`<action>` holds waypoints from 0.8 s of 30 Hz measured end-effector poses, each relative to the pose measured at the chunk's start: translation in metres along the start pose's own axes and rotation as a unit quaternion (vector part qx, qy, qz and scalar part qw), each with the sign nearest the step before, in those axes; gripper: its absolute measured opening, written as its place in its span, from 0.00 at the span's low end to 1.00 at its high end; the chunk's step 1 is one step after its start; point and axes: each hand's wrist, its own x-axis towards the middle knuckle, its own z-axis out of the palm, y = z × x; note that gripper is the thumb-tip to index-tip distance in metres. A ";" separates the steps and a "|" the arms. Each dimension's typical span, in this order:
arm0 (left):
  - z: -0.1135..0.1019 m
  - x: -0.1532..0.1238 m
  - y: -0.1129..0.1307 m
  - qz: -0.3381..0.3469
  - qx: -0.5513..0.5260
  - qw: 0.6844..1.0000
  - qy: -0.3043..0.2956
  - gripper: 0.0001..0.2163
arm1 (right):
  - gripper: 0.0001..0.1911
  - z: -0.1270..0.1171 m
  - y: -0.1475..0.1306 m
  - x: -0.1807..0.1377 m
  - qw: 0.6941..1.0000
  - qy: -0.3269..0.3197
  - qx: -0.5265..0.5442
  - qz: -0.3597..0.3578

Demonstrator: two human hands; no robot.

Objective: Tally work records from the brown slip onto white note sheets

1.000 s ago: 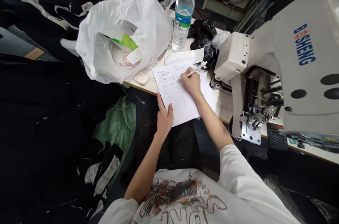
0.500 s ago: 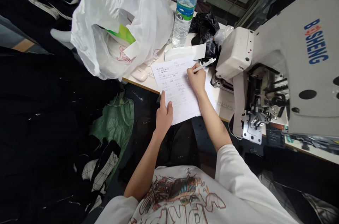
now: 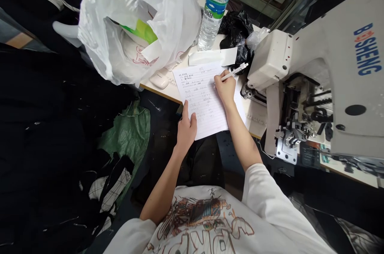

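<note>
Lined paper [image 3: 207, 124] covered with handwriting lies partly on the white table, its near end jutting past the table's edge. My right hand [image 3: 225, 88] rests on the sheet, fingers closed around a white pen [image 3: 235, 71]. The pen's tip is hidden by the hand. At the paper's lower left edge, my left hand [image 3: 187, 128] grips it, thumb on the upper side and other fingers partly out of sight. Just beyond the sheet's far edge is a folded white piece of paper [image 3: 207, 57].
A large white plastic bag [image 3: 102, 6] stands at the left, with a water bottle [image 3: 213, 14] beside it. Black plastic bags [image 3: 238, 32] sit behind the paper. On the right is a sewing machine [image 3: 318, 58]. Dark cloth [image 3: 54, 138] is piled at the left.
The whole view has shifted slightly, with the bottle and sewing machine appearing a little further right. Both hands keep nearly the same places on the paper, and the pen stays in my right hand.
</note>
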 end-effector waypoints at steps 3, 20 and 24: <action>0.000 0.000 0.000 0.007 -0.004 1.000 -0.001 0.31 | 0.16 0.000 0.000 0.000 1.000 0.006 -0.013 -0.001; 0.000 0.001 0.002 -0.004 0.002 1.000 -0.001 0.30 | 0.10 -0.001 -0.003 -0.009 0.984 -0.144 0.071 -0.074; -0.001 0.001 0.002 0.004 0.011 1.000 -0.001 0.31 | 0.13 -0.001 -0.001 -0.005 0.999 -0.011 0.043 -0.012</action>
